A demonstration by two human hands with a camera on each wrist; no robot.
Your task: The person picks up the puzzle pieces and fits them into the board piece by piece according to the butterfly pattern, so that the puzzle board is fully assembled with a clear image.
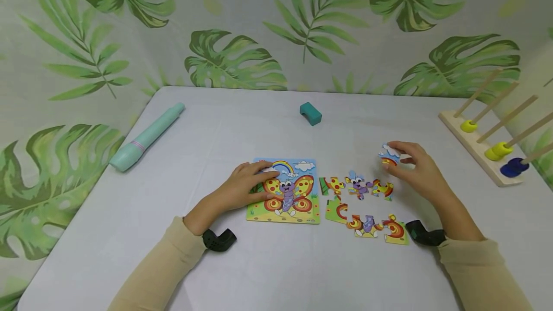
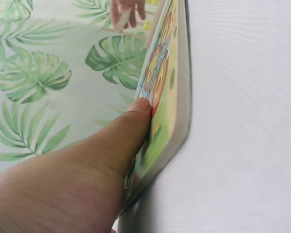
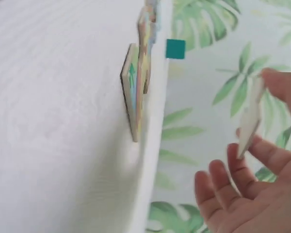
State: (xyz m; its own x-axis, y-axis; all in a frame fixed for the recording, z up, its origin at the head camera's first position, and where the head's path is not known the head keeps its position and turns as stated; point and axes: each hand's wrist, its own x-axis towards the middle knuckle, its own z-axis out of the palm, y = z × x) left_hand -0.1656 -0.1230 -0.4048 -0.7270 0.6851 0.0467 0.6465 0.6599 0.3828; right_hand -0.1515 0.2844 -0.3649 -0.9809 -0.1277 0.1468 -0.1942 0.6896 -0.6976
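Puzzle pieces (image 1: 368,225) and bead stacker (image 1: 478,151) suggest a play corner.

Cloth (image 1: 242,8) is hanging behind the table (image 1: 242,128). Puzzle board (image 1: 288,193) is lying about mid-table, left hand (image 1: 242,186) resting on its left part. Loose pieces (image 1: 357,185) are lying just right of the board, roughly in two rows (front one is straggling a bit further right). Right hand (image 1: 416,169) is holding one piece (image 1: 389,156) above the table, just behind the back row's right end. Small block (image 1: 312,115) is sitting behind board and pieces, nearer the far edge. Long tapered object (image 1: 147,139) is lying slantwise, far left. Peg rack (image 1: 477,145) is standing far right, rings (image 1: 498,151) sitting on some pegs.
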